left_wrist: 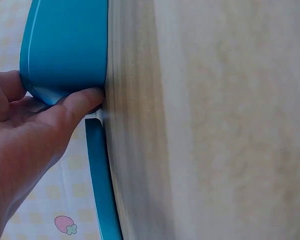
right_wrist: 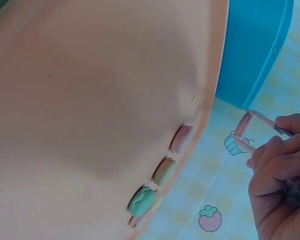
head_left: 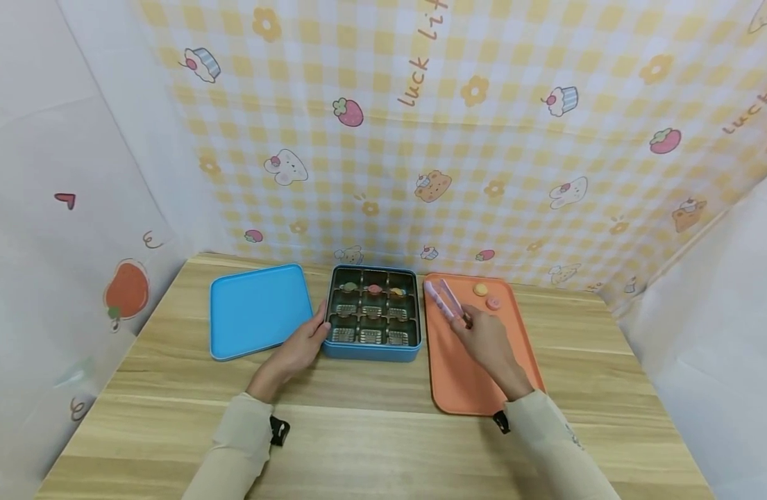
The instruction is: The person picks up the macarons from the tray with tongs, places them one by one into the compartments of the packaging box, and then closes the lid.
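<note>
Our right hand (head_left: 485,338) clamps slim pink tongs (head_left: 443,306); we should squeeze the round pink macaron (right_wrist: 244,125) beyond its fingers lightly, our left hand (head_left: 303,343) gripping the blue square tin (head_left: 372,353).

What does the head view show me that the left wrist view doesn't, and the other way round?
Only the head view: the right hand holding pale tongs, the orange tray with a yellow macaron and a pink macaron on it, and the divided insert inside the blue box.

Only the left wrist view: a close look at a fingertip low on the box's wall, near the tabletop.

Both: the left hand holding the box, the blue lid, the wooden table and the patterned cloth.
</note>
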### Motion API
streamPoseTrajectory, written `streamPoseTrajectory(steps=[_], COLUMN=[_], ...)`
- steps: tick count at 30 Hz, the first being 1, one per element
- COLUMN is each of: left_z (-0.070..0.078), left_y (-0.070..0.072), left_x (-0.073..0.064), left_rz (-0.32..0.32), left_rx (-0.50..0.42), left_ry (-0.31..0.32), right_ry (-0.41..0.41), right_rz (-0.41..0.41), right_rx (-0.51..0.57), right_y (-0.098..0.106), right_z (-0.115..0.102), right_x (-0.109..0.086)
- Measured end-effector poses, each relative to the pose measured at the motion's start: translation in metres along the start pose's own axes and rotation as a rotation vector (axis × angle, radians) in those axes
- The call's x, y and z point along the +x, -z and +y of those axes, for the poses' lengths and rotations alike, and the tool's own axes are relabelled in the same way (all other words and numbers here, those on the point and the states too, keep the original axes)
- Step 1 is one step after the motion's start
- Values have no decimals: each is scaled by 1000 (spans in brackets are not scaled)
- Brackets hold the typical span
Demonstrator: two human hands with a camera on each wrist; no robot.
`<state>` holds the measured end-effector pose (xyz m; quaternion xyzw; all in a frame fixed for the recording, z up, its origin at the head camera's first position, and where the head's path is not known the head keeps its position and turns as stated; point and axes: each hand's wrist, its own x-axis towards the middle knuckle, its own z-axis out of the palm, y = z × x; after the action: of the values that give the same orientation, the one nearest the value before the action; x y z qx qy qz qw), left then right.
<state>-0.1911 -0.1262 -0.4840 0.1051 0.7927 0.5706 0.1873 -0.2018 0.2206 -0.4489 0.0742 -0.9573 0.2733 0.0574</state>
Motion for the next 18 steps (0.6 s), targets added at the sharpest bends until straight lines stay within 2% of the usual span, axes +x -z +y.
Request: streamPoseTrajectory(steps=[6, 14, 18], left_z=[-2, -3, -3], left_y=[0, 0, 0], left_x=[0, 0, 1], left_rz=[9, 2, -2], left_rx=[1, 13, 15], left_ry=[0, 4, 4], right_ry=[3, 36, 27], right_rz=[-12, 35, 18], right_rx=[-2, -60, -51], right_y=[-3, -10, -11], right_z=[-7, -18, -23], right_x=[-1, -1, -2])
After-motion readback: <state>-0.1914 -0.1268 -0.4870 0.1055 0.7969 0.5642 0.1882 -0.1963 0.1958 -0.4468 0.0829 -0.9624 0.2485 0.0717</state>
